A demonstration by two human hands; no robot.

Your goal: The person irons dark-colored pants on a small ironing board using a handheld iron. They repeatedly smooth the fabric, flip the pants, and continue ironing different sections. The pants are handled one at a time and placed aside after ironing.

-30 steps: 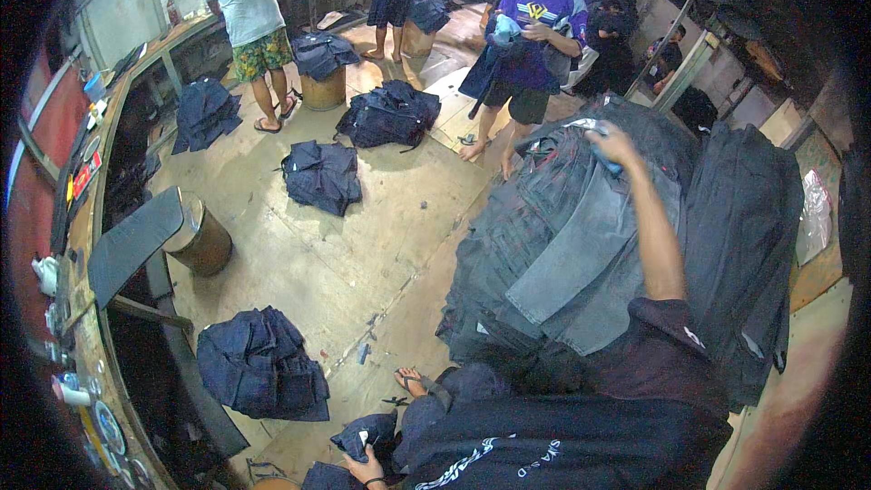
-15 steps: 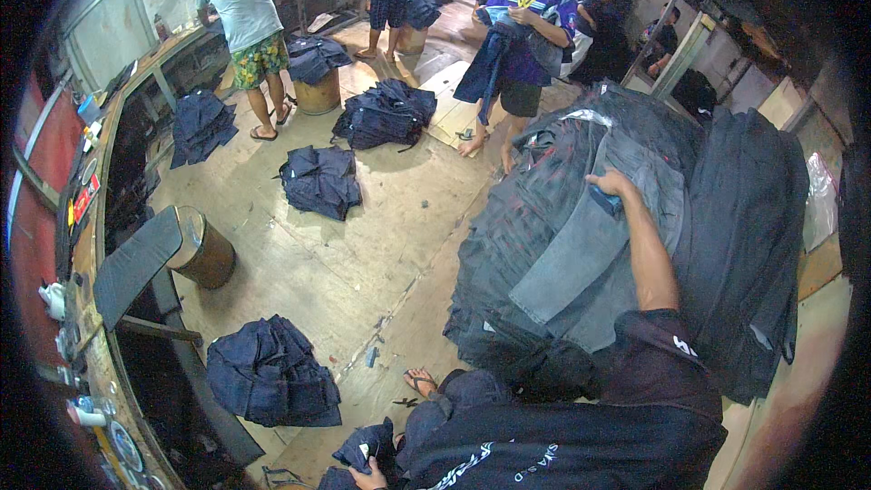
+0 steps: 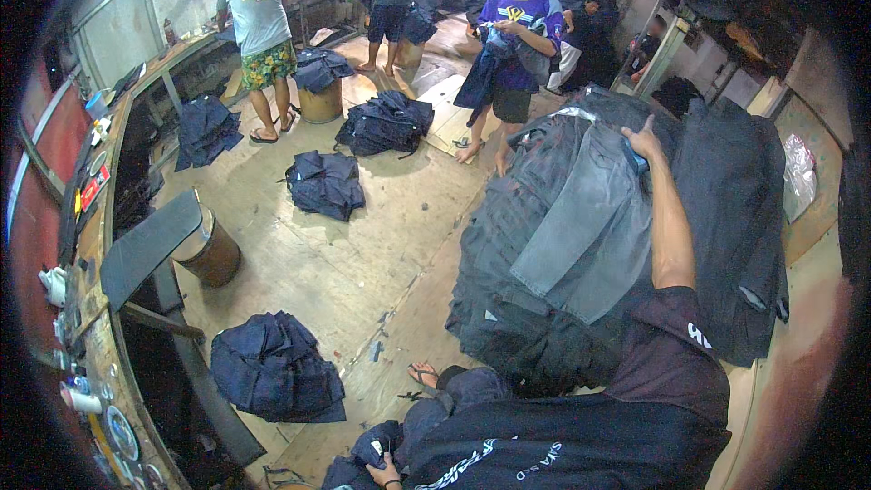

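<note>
My right hand (image 3: 644,143) rests on the upper right part of a grey denim garment (image 3: 581,218), which is spread over a big heap of dark garments (image 3: 508,254). Its thumb stands apart from the fingers, which look stretched out on the cloth. A small blue patch shows under the palm; I cannot make out what it is. At the lower edge, beside my body, my left hand (image 3: 385,472) grips a bunched dark blue cloth (image 3: 376,445) with a small pale label.
Bundles of dark cloth lie on the floor, one (image 3: 277,367) at near left, another (image 3: 325,185) farther off. A cylindrical stool (image 3: 213,254) stands beside a long workbench (image 3: 109,218). A person in purple (image 3: 522,27) handles denim beyond the heap; others work farther back.
My right hand has moved up and away to the right across the heap. The grey garment now lies wider and flatter. My left hand still grips the dark cloth.
</note>
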